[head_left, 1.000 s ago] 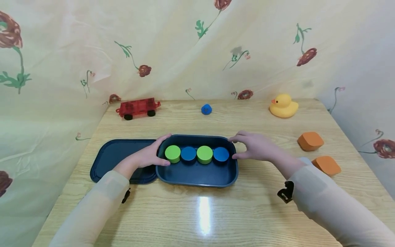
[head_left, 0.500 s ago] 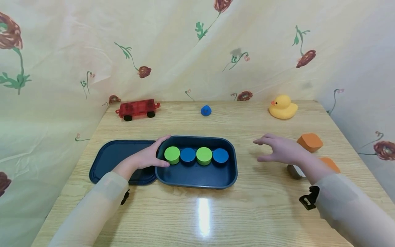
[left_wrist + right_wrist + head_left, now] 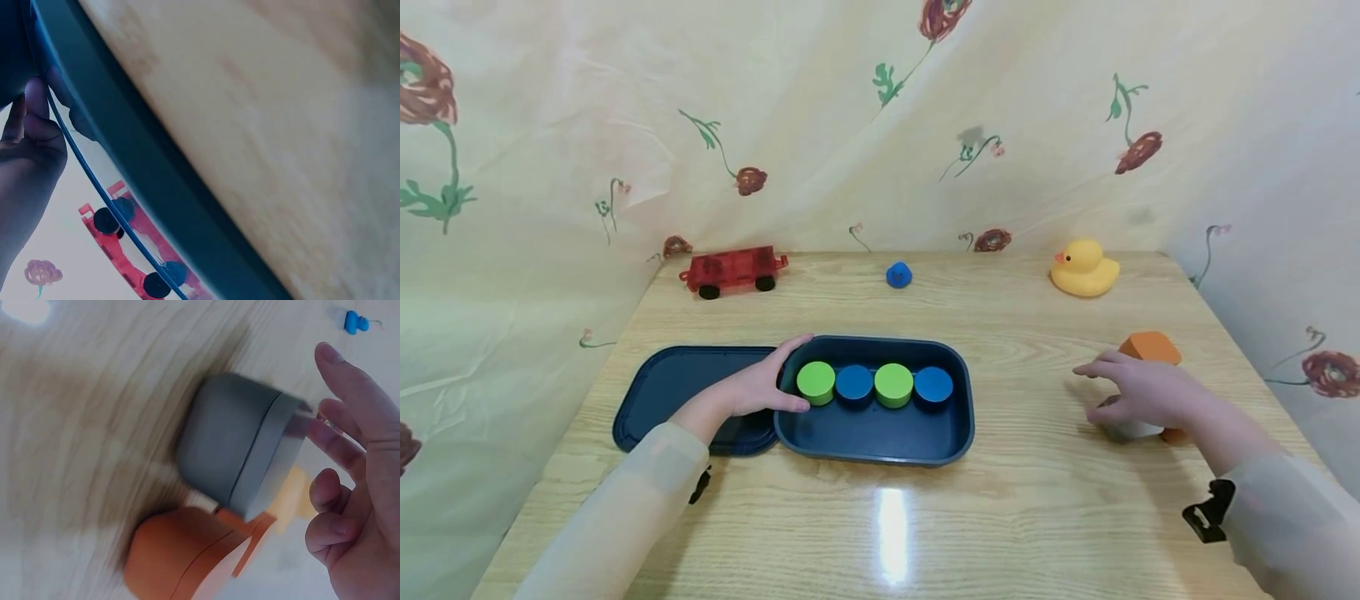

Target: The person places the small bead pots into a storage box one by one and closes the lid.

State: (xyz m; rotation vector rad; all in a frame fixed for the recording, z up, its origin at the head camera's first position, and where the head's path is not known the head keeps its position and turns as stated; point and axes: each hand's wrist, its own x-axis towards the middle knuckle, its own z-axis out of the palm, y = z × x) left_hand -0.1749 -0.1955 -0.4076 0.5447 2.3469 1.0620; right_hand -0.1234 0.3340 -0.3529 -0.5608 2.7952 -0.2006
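Note:
A dark blue rectangular box (image 3: 876, 442) stands in the middle of the table, with two green round pieces (image 3: 893, 380) and two blue round pieces (image 3: 933, 383) in a row inside it. My left hand (image 3: 760, 383) grips its left end, fingers at the far rim and thumb at the near side. Over on the right, my right hand (image 3: 1150, 392) hovers with fingers spread loosely over a grey rounded block (image 3: 222, 437) with a seam near its top. In the right wrist view a gap shows between most fingers and the block; whether one fingertip touches it I cannot tell.
A dark flat lid (image 3: 677, 392) lies left of the box. Behind stand a red toy wagon (image 3: 733, 268), a small blue toy (image 3: 898, 275) and a yellow rubber duck (image 3: 1084, 271). Orange blocks (image 3: 1150, 345) sit beside the grey one, partly hidden by my right hand.
My right hand has moved from the box's right end across to the right, over the grey block. My left hand stays at the box's left end.

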